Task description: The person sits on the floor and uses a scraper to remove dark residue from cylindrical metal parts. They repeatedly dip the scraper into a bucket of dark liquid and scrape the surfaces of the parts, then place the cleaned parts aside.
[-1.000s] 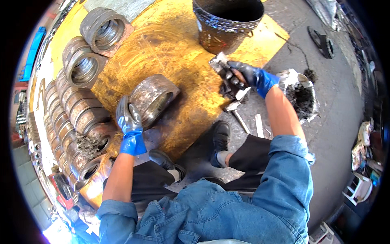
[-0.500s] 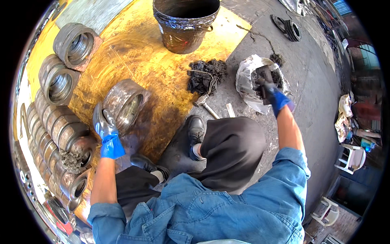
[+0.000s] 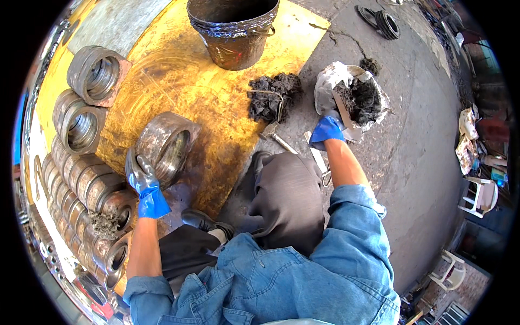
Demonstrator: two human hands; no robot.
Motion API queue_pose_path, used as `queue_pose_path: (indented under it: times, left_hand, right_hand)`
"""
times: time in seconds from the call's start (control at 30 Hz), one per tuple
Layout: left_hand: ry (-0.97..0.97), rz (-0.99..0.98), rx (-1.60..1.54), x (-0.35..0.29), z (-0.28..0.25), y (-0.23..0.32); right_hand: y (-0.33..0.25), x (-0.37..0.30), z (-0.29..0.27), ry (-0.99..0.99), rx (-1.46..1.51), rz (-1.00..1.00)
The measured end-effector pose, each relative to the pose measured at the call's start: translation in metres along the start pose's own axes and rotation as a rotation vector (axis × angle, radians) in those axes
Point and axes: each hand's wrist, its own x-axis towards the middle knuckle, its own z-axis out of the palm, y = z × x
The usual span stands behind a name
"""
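Observation:
My left hand (image 3: 142,174), in a dark-palmed blue glove, rests against the near left side of a thick, worn metal ring (image 3: 165,135). Its fingers are stretched out, not wrapped round the ring. My right hand (image 3: 327,129), gloved the same way, is at the near left edge of a white plastic bag (image 3: 330,81). Dark, greasy fibrous waste (image 3: 362,103) fills the bag. A flat brownish strip (image 3: 342,108) stands along the bag's edge beside my right hand. The blue cuff hides most of the right fingers, so whether they grip the strip is unclear.
A grimy bucket (image 3: 238,49) stands on the yellow sheet, near a dark waste heap (image 3: 273,97) with a bent wire. A hammer (image 3: 279,138) lies before my knee. Several metal rings (image 3: 97,184) line the left. Dark coiled rings (image 3: 385,24) lie far right.
My right hand has moved left and nearer to me, from over the bag to its near left edge, uncovering the waste. My left hand stays against the ring. The view has shifted slightly.

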Motion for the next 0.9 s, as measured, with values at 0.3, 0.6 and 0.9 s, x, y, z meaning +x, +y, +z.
queue_pose_path:
  times: [0.3, 0.6, 0.9]
  left_hand:
    - [-0.004, -0.012, 0.008, -0.002, 0.000, -0.001]
    - [0.053, -0.033, 0.039, -0.006, -0.004, -0.021]
    - [0.040, -0.091, 0.200, 0.007, 0.010, 0.000]
  right_hand:
    - [-0.003, -0.044, 0.051, 0.175, -0.391, -0.190]
    - [-0.049, -0.093, -0.012, 0.528, 0.511, -0.200]
    - [-0.132, -0.120, -0.177, -0.022, 0.209, -0.740]
